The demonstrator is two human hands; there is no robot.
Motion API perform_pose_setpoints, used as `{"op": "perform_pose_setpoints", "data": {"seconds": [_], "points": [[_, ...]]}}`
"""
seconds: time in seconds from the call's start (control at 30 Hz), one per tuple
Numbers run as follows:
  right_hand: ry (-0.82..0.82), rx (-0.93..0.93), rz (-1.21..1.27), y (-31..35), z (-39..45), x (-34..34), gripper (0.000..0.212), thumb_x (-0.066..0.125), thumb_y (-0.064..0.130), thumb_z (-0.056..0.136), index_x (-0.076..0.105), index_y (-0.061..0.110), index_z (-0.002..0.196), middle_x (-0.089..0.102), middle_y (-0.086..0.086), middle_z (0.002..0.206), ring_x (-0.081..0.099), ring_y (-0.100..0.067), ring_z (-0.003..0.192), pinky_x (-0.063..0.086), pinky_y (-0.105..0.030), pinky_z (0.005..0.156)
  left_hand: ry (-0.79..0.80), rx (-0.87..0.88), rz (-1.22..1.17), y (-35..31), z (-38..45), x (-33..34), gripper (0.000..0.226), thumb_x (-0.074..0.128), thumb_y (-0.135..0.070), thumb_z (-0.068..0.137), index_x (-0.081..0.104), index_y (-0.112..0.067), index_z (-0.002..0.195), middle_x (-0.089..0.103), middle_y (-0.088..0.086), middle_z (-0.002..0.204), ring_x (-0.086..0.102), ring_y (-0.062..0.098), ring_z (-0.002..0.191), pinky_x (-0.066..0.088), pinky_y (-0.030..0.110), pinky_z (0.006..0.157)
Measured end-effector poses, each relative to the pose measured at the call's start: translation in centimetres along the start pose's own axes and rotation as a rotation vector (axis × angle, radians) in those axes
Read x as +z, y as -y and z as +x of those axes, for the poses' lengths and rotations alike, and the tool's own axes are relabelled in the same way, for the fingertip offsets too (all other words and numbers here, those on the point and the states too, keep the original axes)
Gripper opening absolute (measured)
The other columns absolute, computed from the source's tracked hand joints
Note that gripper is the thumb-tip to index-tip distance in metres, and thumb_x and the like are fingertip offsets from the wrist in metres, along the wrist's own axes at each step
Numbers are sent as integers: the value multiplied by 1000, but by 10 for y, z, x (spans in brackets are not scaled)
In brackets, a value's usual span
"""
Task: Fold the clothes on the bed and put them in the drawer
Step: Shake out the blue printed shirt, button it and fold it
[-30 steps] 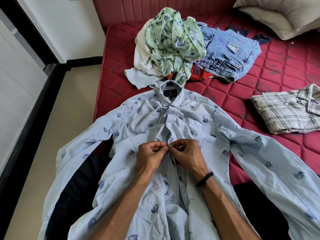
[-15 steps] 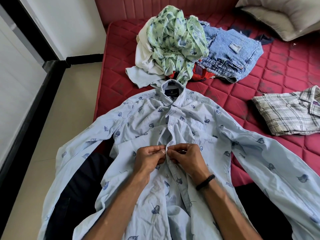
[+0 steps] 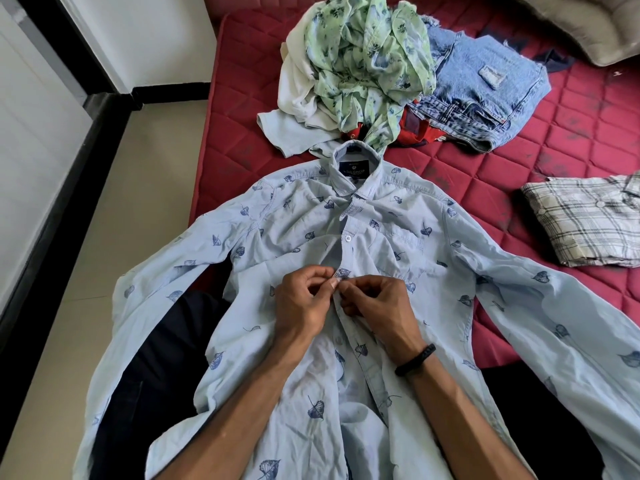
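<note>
Pinching the blue shirt (image 3: 381, 216) placket, both hands' fingers (image 3: 325, 284) meet mid-chest.

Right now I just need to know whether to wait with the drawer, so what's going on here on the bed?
A person is buttoning the light blue leaf-print shirt spread face up on the red mattress. The left hand and right hand pinch its front placket mid-chest. A folded plaid shirt lies at the right; a pile of unfolded clothes waits beyond the collar.
</note>
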State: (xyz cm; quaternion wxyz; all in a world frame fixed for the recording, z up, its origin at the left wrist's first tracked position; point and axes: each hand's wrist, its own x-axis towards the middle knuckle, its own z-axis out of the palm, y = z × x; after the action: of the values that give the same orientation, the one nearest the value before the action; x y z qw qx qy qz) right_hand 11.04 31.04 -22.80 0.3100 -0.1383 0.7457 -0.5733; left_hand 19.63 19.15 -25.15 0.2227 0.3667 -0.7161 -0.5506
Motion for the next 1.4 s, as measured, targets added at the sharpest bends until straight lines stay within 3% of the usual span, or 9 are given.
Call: {"op": "perform_pose_setpoints", "data": {"seconds": [0.13,0.33,0.5,0.57,0.83,0.97,1.1,1.27,1.4], "points": [[15,95,43,7,6,0,23,66,11,99,72,-5,84,63,-16,66,56,-21,58,52,-38,61,55,55,10,-4,0,-1,25,79,-17,87,68,-29,106,76,-12,83,71,1,74,55,30,71],[124,177,213,42,36,-11,19,61,6,101,69,0,84,56,-5,64,49,-12,54,47,-18,53,134,137,-89,-25,31,-3,29,75,-15,88,63,-28,111,76,4,83,65,14,65,52,32,64],[-38,26,-216,66,60,-10,16,74,19,91,72,14,76,66,-2,68,58,-18,62,56,-38,64,163,173,-26,-32,71,3,35,79,-18,84,62,-19,114,73,6,95,71,20,84,58,30,77],[-54,-57,-449,71,33,-7,15,81,28,84,69,21,91,68,5,79,63,-13,70,53,-31,68,164,196,52,-26,77,7,32,78,-10,86,63,-15,113,74,0,97,70,12,81,55,21,73],[274,92,-1033,37,-78,-41,64,81,68,59,58,40,111,52,15,107,55,-10,101,49,-29,90,130,369,362,-8,85,-2,26,82,-9,82,70,-13,104,75,-8,91,68,4,78,53,16,75],[318,132,-1112,33,-84,-71,47,82,48,66,65,34,108,56,12,104,54,-10,101,38,-10,76,95,463,642,-18,69,-8,25,73,-16,86,65,-12,109,72,9,96,66,33,92,51,43,78],[178,10,-1162,27,-72,-75,26,76,35,75,68,25,98,63,7,102,62,-16,98,50,-27,81,108,533,744,-40,4,-12,30,74,-26,89,65,-14,116,66,7,108,58,27,102,47,40,92],[111,-96,-886,30,-66,-33,25,80,39,75,64,23,86,68,2,84,68,-23,81,57,-37,71,409,256,941,-46,-70,-27,18,62,-34,98,72,-22,106,66,2,106,65,24,102,49,38,85],[90,-44,-983,4,-70,-17,42,78,46,76,49,17,85,60,-7,94,63,-34,88,40,-35,65,451,155,1070,-42,-70,-28,13,68,-15,87,75,-18,97,73,6,103,69,29,100,56,42,84]]}}
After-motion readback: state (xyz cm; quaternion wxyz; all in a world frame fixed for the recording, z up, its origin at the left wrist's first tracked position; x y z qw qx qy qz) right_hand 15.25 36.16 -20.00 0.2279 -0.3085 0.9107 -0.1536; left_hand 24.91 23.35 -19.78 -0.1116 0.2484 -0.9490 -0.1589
